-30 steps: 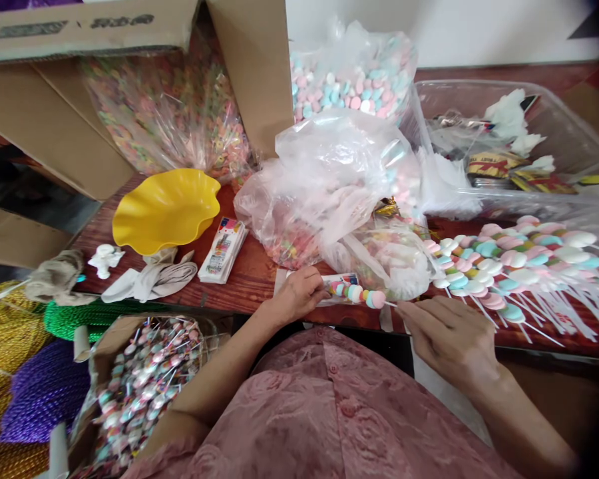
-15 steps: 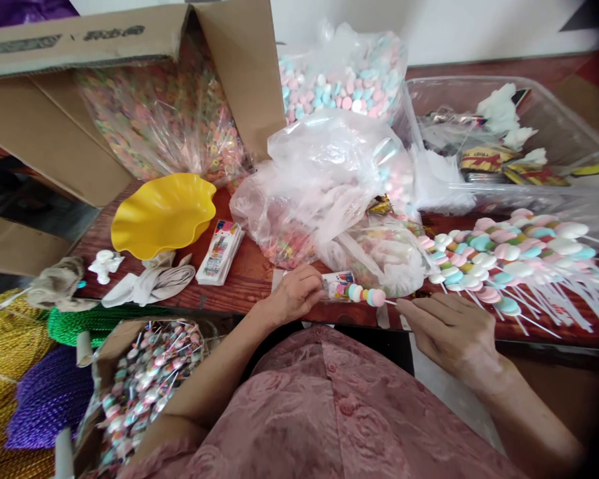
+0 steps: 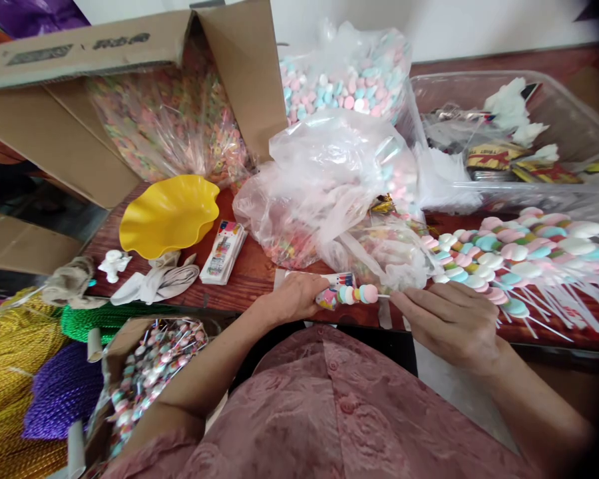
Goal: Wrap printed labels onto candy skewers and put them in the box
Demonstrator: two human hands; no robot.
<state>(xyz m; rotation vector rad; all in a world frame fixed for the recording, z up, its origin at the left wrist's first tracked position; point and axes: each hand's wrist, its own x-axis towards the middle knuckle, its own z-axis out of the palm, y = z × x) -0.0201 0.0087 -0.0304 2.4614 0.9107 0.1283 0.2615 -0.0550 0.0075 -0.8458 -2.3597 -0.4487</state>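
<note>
My right hand [image 3: 446, 324] pinches the white stick of a candy skewer [image 3: 367, 294], held level just above the table's front edge. Pink, white, blue and yellow candies are threaded along it. My left hand [image 3: 299, 297] is closed on a small printed plastic bag [image 3: 325, 299], whose mouth is around the skewer's far end. The left fingertips are partly hidden. Behind the skewer lies more printed packaging, partly covered by my left hand.
Finished-looking candy skewers [image 3: 519, 253] are piled at the right. Clear bags of candies [image 3: 324, 173] stand behind my hands. To the left are a stack of printed bags [image 3: 223, 253], a yellow wavy bowl [image 3: 170, 216] and cloth gloves [image 3: 154, 285]. A box of wrapped skewers [image 3: 154, 359] sits below.
The skewer's far end has gone into the printed bag, with my right hand shifting slightly left. My left hand now grips the bag around it. The view has shifted slightly.
</note>
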